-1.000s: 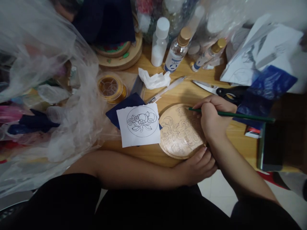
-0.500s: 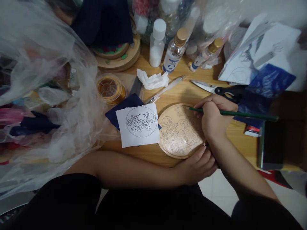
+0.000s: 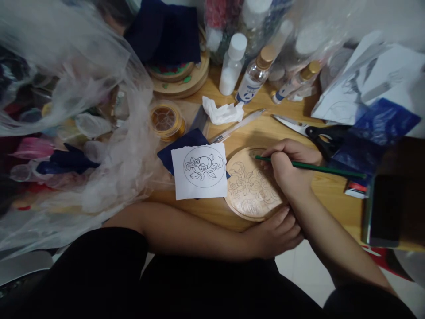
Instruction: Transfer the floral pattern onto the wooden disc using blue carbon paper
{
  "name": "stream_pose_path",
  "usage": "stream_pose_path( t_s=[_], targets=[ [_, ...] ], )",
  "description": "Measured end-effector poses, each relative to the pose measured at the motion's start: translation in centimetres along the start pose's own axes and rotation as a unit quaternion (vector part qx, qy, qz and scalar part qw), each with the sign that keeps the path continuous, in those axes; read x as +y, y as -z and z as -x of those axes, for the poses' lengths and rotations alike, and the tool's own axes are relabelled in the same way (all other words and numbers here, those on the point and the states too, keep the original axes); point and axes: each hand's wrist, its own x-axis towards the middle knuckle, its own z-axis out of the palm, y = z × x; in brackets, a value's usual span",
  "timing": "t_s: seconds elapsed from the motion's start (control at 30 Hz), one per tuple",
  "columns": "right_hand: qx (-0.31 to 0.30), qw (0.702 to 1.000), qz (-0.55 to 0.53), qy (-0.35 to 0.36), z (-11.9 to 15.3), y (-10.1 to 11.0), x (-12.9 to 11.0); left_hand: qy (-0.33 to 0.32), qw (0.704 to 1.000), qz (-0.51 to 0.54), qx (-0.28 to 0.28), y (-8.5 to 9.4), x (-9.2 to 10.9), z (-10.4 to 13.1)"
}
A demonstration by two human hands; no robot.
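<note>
A round wooden board [image 3: 244, 201] with pencilled flower and scroll lines lies on the table in front of me. My right hand [image 3: 290, 166] pinches a dark green pencil [image 3: 327, 168], and its tip is at the upper part of the board. At the board's lower right edge, my left hand [image 3: 277, 232] grips the rim with its fingers curled; the thumb is hidden. Left of the board, a white paper [image 3: 199, 190] with a flower design inside a circle rests on a dark blue sheet [image 3: 169, 155], just beside the rim.
A clear pen [image 3: 239, 125], crumpled tissue [image 3: 222, 113] and black-handled scissors [image 3: 299, 127] lie beyond the board. Bottles [image 3: 254, 77] stand at the back. A spool of golden thread [image 3: 166, 120] and a plastic bag [image 3: 133, 133] are leftward; a phone [image 3: 385, 210] is at right.
The view has turned a little left, so the table's things sit further right. My right hand has moved the pencil tip leftward across the board's upper part. My left hand keeps its place on the rim.
</note>
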Motion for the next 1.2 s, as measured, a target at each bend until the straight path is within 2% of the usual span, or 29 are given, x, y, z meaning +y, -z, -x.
stream_pose_path(
  t_s=[0.07,0.23,0.37,0.6,0.8,1.0,1.2],
  targets=[
    [-0.001,1.000,-0.002,-0.006,0.02,0.01,0.10,0.004,1.000,0.000,0.012,-0.07,0.05,0.03],
    [0.002,1.000,-0.002,0.001,-0.03,-0.03,0.03,-0.007,1.000,0.017,-0.020,-0.03,0.03,-0.05],
    [0.006,1.000,-0.005,0.005,-0.09,-0.07,-0.18,0.009,1.000,0.011,0.013,-0.02,0.01,-0.02],
    [0.006,1.000,0.007,0.006,-0.04,0.02,-0.23,0.012,1.000,0.005,0.021,0.09,-0.11,0.03],
    [0.014,1.000,0.005,-0.014,-0.01,-0.06,-0.38,0.002,1.000,0.007,-0.007,0.14,-0.07,0.01],
    [0.001,1.000,0.008,-0.011,0.04,-0.14,-0.21,0.030,0.998,-0.005,0.047,-0.26,0.17,-0.01],
    [-0.004,1.000,0.019,-0.001,-0.06,-0.10,-0.17,0.012,1.000,0.002,0.004,-0.37,0.31,0.01]
  ],
)
